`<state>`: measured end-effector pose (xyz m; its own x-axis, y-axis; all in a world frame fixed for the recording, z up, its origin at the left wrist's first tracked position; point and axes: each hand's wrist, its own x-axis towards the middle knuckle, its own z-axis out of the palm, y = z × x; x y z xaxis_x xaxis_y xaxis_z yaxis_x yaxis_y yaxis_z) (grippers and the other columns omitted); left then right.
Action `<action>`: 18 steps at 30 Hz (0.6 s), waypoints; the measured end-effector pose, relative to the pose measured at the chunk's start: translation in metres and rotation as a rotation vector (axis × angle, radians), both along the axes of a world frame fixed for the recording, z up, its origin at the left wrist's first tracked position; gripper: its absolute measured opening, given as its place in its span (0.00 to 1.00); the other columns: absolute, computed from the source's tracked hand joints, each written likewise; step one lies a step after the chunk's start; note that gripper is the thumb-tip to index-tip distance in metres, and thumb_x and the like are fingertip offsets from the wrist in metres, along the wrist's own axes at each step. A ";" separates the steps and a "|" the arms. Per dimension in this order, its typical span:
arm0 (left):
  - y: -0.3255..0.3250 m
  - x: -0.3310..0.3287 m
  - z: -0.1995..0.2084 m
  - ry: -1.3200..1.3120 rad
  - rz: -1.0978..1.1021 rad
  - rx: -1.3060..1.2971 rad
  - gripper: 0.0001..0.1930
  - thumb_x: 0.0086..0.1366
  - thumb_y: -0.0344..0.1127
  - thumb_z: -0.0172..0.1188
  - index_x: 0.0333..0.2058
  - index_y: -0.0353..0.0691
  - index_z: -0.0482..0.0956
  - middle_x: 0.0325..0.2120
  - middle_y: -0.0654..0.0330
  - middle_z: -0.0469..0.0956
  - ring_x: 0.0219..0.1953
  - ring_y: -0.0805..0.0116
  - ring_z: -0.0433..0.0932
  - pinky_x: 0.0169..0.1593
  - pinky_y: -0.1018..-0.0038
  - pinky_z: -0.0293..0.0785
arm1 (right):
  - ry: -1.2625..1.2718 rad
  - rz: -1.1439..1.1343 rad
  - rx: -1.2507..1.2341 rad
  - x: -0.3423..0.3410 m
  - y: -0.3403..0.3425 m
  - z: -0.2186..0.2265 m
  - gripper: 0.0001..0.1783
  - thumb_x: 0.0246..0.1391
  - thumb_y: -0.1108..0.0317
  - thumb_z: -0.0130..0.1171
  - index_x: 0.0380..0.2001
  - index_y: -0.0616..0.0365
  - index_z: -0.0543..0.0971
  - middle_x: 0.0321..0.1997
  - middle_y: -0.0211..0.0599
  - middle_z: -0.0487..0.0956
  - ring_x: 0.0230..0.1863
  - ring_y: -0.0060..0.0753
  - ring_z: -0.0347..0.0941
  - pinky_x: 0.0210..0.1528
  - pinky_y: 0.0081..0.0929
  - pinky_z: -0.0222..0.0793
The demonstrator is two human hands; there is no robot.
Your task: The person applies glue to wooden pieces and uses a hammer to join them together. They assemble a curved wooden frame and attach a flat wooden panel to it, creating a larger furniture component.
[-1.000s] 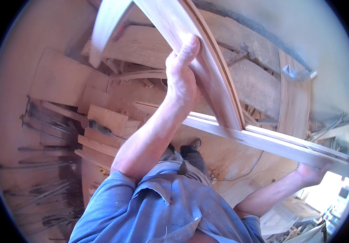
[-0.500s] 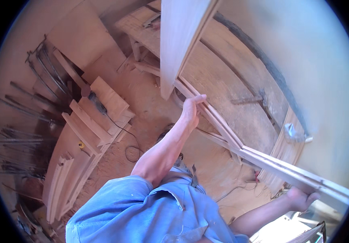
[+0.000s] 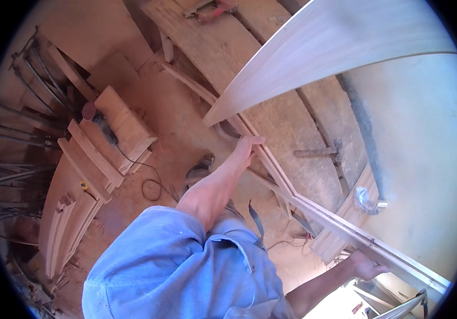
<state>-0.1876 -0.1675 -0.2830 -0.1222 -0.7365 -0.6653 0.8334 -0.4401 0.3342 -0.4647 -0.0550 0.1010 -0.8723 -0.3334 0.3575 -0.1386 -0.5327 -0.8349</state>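
In my left hand (image 3: 251, 146) is a grooved wooden frame (image 3: 330, 219); the fingers close round its edge close to where two lengths meet at an angle. My right hand (image 3: 367, 266) grips the underside of the same frame farther right, its fingers partly hidden. A wide pale wooden panel (image 3: 340, 48) rises at the far end of the frame, its narrow corner beside the frame near my left hand. I cannot tell whether panel and frame are joined.
Behind the frame stands a worn workbench (image 3: 318, 127) with a hammer (image 3: 318, 151) and a clear plastic bag (image 3: 365, 202). A red-handled tool (image 3: 215, 11) lies at its far end. On the left, wooden boards (image 3: 95, 159) and a corded power tool (image 3: 103, 127) sit near several metal clamps (image 3: 34, 74).
The pale panel has swung to the right and shows much more of its broad face. Both hands keep hold of the frame. My view has shifted, moving the bench and boards leftward.
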 end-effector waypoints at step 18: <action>-0.025 0.037 0.042 -0.597 0.439 -0.030 0.49 0.58 0.18 0.57 0.73 0.33 0.37 0.76 0.53 0.44 0.77 0.59 0.45 0.75 0.67 0.47 | 0.122 0.140 0.157 0.003 -0.015 -0.011 0.44 0.65 0.34 0.47 0.69 0.60 0.58 0.70 0.50 0.61 0.70 0.48 0.59 0.71 0.52 0.55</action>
